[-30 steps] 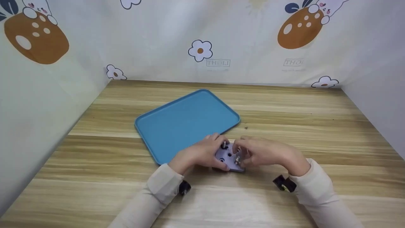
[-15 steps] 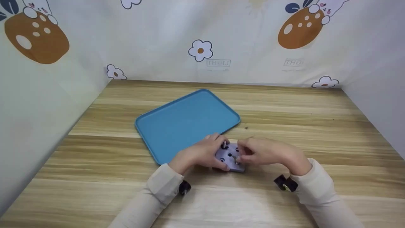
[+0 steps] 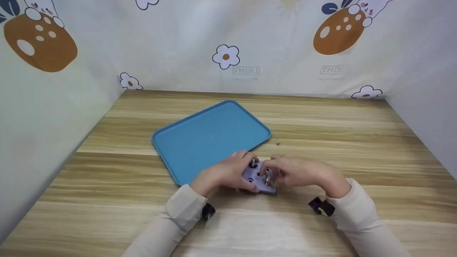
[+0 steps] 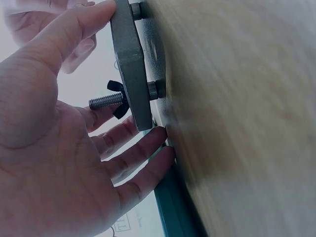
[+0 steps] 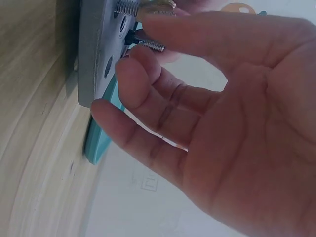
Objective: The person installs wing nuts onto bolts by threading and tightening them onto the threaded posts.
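A grey metal plate (image 3: pixel 257 177) with several holes lies level just above the table on bolt heads. My left hand (image 3: pixel 232 173) holds it at the left side, thumb on the near edge and fingers towards the far edge. A bolt (image 4: pixel 104 101) with a black wing nut (image 4: pixel 118 98) stands up from the plate near my left fingers. My right hand (image 3: pixel 300 172) is at a shiny metal wing nut (image 3: pixel 267 178) on another upright bolt (image 5: pixel 126 7), thumb and index finger around it. In the right wrist view the index fingertip's contact is hidden.
A blue tray (image 3: pixel 214 132) lies behind and left of the plate, its near edge close to my left hand. A small dark speck (image 3: pixel 277 144) is on the wooden table (image 3: pixel 339 132). A printed cloth wall (image 3: pixel 171 46) stands behind.
My right fingers turned in on the wing nut half a second ago and now reach round it again, index finger to its left. The left hand and plate have stayed still.
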Action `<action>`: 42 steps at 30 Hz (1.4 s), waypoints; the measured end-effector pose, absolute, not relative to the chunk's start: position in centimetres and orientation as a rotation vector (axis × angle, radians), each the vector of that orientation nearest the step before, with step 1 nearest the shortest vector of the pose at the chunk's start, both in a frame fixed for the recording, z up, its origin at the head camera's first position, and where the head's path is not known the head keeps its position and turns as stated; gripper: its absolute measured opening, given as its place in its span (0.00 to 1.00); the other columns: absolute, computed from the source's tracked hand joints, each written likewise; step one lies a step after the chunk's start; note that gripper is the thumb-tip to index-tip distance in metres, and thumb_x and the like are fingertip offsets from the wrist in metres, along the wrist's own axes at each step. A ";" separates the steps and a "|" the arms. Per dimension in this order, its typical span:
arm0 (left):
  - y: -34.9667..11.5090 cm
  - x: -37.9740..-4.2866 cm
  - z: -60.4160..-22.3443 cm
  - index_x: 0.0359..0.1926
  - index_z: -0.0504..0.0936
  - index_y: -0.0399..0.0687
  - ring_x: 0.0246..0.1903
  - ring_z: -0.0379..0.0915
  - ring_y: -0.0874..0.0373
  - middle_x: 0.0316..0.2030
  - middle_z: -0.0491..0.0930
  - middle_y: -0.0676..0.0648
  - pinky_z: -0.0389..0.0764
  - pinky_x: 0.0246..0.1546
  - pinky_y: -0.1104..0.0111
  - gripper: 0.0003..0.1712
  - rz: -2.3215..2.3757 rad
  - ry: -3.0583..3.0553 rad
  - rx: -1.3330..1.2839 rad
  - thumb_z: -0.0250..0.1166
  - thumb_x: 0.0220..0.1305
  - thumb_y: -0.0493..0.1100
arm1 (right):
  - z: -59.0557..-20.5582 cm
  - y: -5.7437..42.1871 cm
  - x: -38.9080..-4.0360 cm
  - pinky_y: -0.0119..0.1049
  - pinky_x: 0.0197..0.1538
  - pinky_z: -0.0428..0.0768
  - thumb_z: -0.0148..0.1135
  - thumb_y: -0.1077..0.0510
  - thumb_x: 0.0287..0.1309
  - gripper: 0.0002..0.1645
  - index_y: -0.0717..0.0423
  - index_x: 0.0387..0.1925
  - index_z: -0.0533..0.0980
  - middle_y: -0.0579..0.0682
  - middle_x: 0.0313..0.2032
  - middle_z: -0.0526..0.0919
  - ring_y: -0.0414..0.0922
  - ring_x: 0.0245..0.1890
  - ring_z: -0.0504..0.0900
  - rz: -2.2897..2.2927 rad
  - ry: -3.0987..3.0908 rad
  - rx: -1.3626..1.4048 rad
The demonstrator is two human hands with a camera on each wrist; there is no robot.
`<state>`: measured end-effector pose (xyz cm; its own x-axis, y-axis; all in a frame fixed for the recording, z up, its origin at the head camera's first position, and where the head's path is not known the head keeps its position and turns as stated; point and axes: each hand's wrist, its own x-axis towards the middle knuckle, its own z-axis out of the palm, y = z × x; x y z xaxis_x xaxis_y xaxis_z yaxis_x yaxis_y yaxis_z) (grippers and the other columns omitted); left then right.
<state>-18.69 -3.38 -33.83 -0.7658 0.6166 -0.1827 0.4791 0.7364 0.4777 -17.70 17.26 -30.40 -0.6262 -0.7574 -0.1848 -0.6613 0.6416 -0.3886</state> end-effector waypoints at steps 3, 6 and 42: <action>-3.4 -18.7 -33.8 0.61 0.63 0.49 0.53 0.62 0.54 0.56 0.65 0.47 0.68 0.55 0.63 0.42 0.593 2.606 0.841 0.71 0.48 0.56 | -30.6 17.1 -17.8 0.34 0.37 0.72 0.64 0.64 0.48 0.17 0.53 0.42 0.73 0.47 0.35 0.75 0.42 0.34 0.73 -0.439 2.541 -1.089; -3.4 -18.6 -33.8 0.61 0.63 0.49 0.53 0.62 0.54 0.57 0.65 0.47 0.68 0.55 0.63 0.42 0.594 2.607 0.841 0.71 0.48 0.56 | -30.7 17.0 -18.0 0.31 0.33 0.70 0.64 0.60 0.50 0.10 0.55 0.34 0.72 0.46 0.29 0.74 0.40 0.30 0.71 -0.448 2.554 -1.067; -3.3 -18.7 -33.9 0.61 0.63 0.48 0.54 0.62 0.54 0.56 0.65 0.47 0.68 0.56 0.62 0.42 0.591 2.607 0.846 0.70 0.49 0.55 | -30.7 17.0 -17.9 0.30 0.29 0.68 0.64 0.52 0.53 0.12 0.54 0.29 0.71 0.44 0.24 0.72 0.38 0.26 0.68 -0.449 2.574 -0.944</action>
